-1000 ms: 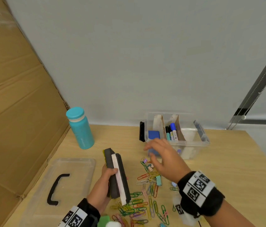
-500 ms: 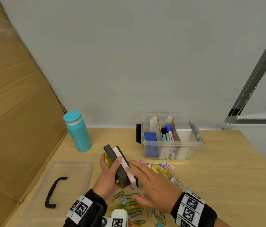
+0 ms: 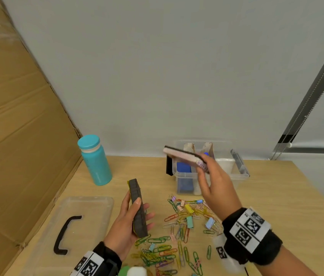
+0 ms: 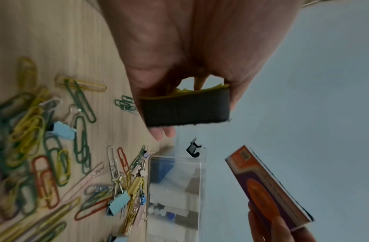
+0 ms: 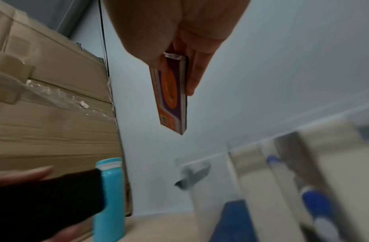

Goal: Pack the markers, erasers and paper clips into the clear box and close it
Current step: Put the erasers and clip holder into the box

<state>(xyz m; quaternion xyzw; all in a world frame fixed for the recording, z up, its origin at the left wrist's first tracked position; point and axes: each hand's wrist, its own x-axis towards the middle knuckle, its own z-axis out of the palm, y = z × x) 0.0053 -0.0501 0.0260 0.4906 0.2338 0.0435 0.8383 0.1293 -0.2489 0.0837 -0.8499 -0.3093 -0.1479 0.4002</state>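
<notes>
My left hand [image 3: 131,220] grips a black felt eraser with a yellow back [image 3: 137,210] [image 4: 185,108] upright over the table's front. Another eraser, flat with an orange and purple label [image 3: 185,156] [image 5: 172,95] [image 4: 268,191], is pinched by my right hand [image 3: 213,182] just above the left end of the clear box [image 3: 238,178]. Inside the box stand cardboard dividers, a blue eraser [image 3: 184,168] and markers [image 5: 316,201]. Coloured paper clips and binder clips [image 3: 179,230] [image 4: 55,155] lie scattered on the table in front of the box.
The clear lid with a black handle [image 3: 67,232] lies flat at the front left. A teal bottle [image 3: 95,160] stands behind it, beside a slanted cardboard sheet [image 3: 17,126]. Black latches hang on both ends of the box. The grey wall is right behind.
My right hand took the labelled eraser from the pair in my left hand and lifted it up and back over the box. The left hand keeps the black eraser.
</notes>
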